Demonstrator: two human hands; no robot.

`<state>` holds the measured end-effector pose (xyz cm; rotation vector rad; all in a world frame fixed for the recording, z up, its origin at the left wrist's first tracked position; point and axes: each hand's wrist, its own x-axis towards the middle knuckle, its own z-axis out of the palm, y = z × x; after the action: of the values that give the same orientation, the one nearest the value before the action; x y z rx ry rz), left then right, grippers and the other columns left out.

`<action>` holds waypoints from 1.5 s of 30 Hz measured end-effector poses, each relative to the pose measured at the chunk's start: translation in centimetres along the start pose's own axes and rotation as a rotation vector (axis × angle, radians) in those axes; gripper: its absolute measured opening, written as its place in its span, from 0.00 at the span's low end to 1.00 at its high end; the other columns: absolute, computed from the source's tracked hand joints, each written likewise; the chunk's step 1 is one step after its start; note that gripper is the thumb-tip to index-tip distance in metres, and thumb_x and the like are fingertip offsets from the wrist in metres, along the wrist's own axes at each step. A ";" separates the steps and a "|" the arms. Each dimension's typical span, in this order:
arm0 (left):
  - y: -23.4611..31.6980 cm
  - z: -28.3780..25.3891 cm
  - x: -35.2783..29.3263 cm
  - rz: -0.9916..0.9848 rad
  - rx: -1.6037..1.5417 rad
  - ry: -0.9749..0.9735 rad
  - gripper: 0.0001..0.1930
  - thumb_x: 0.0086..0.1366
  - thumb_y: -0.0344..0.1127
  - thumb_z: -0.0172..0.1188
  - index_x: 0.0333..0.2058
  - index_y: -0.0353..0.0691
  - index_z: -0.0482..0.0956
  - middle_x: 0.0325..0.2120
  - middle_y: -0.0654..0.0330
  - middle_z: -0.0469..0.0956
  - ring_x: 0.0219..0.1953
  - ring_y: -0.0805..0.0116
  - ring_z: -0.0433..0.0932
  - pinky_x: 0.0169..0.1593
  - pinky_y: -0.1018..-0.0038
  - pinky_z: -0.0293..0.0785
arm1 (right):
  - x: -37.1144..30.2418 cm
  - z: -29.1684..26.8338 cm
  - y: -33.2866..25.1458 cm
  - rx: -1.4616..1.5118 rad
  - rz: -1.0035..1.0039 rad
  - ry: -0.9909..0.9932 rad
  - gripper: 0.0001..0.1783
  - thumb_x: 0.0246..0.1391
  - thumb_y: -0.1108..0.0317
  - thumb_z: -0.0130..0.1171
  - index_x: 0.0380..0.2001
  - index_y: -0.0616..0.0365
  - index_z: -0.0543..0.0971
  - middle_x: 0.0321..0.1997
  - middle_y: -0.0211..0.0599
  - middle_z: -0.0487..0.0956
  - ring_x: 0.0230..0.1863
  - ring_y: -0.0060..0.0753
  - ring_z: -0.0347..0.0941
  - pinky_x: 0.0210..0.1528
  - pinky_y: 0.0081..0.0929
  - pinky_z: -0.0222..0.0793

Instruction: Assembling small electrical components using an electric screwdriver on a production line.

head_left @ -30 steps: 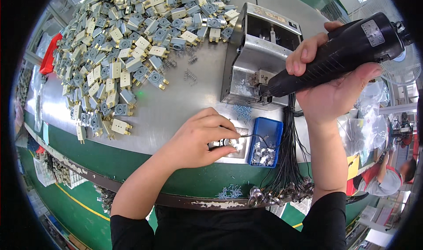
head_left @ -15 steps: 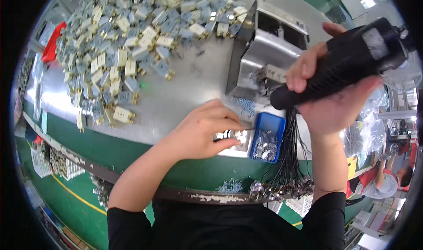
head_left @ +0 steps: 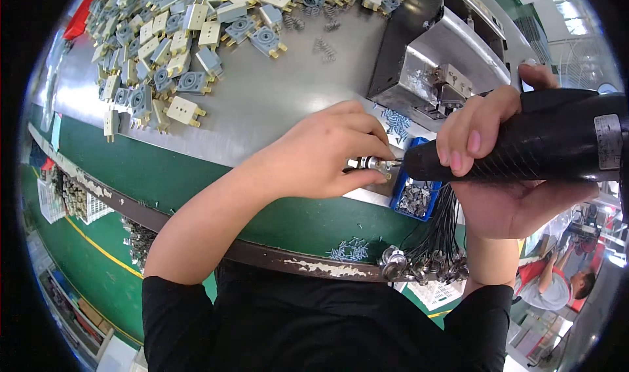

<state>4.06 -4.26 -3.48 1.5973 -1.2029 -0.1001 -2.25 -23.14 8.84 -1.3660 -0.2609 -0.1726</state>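
My left hand pinches a small shiny cylindrical metal part between thumb and fingers, just above the near edge of the steel worktop. Wrapped around a thick black electric screwdriver, my right hand keeps the tool almost level, its nose pointing left. The thin bit meets or nearly meets the metal part; whether it touches, I cannot tell. Below the screwdriver's nose sits a blue tray with small metal pieces, partly covered by the tool.
Cream-and-grey socket-like parts are heaped at the far left, with loose springs beside them. A steel fixture stands behind small bluish screws. Black wires hang over the front edge. Another person is at far right.
The screwdriver has come down and levelled out, its nose now close to the metal part. My left hand still pinches that part. The whole view has shifted.
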 end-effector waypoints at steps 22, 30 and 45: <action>0.0 -0.1 -0.1 -0.042 0.031 -0.025 0.13 0.57 0.39 0.75 0.40 0.42 0.89 0.38 0.60 0.83 0.46 0.56 0.78 0.52 0.64 0.77 | 0.2 -1.3 1.9 0.035 -0.107 -0.256 0.59 0.46 0.12 0.56 0.63 0.53 0.67 0.27 0.33 0.74 0.23 0.30 0.72 0.26 0.32 0.70; 0.2 -0.4 -0.5 -0.058 0.039 -0.029 0.13 0.57 0.38 0.75 0.40 0.42 0.90 0.37 0.61 0.83 0.45 0.56 0.78 0.51 0.64 0.77 | 0.3 -1.1 1.8 -0.019 -0.077 -0.336 0.62 0.45 0.12 0.57 0.66 0.54 0.66 0.25 0.34 0.74 0.21 0.33 0.72 0.24 0.32 0.70; 0.3 -0.2 0.4 -0.057 0.007 -0.054 0.17 0.53 0.32 0.79 0.43 0.40 0.90 0.41 0.59 0.85 0.44 0.56 0.79 0.49 0.63 0.76 | 5.5 -5.5 -1.7 -0.151 -0.276 0.350 0.64 0.48 0.08 0.45 0.65 0.58 0.66 0.30 0.36 0.71 0.28 0.33 0.68 0.35 0.37 0.67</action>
<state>4.19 -4.36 -2.95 1.6440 -1.2009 -0.1771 3.02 -28.68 11.03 -1.4177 -0.1425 -0.6666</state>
